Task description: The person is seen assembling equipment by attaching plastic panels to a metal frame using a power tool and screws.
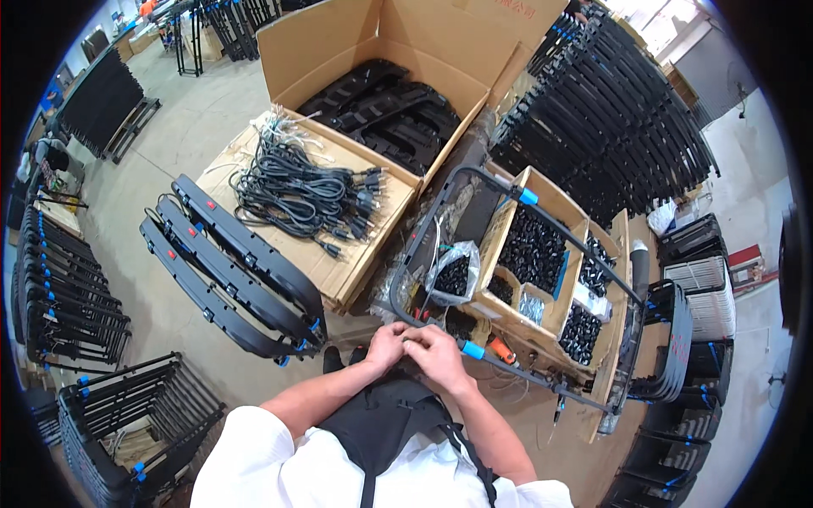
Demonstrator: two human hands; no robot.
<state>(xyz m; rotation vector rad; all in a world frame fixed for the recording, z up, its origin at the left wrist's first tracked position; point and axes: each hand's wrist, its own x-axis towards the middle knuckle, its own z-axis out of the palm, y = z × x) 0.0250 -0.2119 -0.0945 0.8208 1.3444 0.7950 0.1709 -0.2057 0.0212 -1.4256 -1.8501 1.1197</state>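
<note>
The person's left hand (387, 345) and right hand (438, 356) meet close in front of the chest, fingers (417, 335) pressed together around something small that I cannot make out. They work right at the near bend of a black bent metal tube frame (476, 175), which loops out over the boxes and carries light blue plastic sleeves (472, 350). The hands touch each other, and the right one lies on the tube just beside the nearest sleeve.

Beyond the hands stands a compartmented cardboard tray of small black plastic parts (532, 248), with a clear plastic bag of the same black pieces (451, 273) beside it. To the left, a bundle of black power cables (298, 190) lies on a flat cardboard sheet (350, 254), and long black curved plastic housings (229, 267) lean on the floor (178, 127). Further back, an open cardboard carton (339, 42) holds black moulded parts.
</note>
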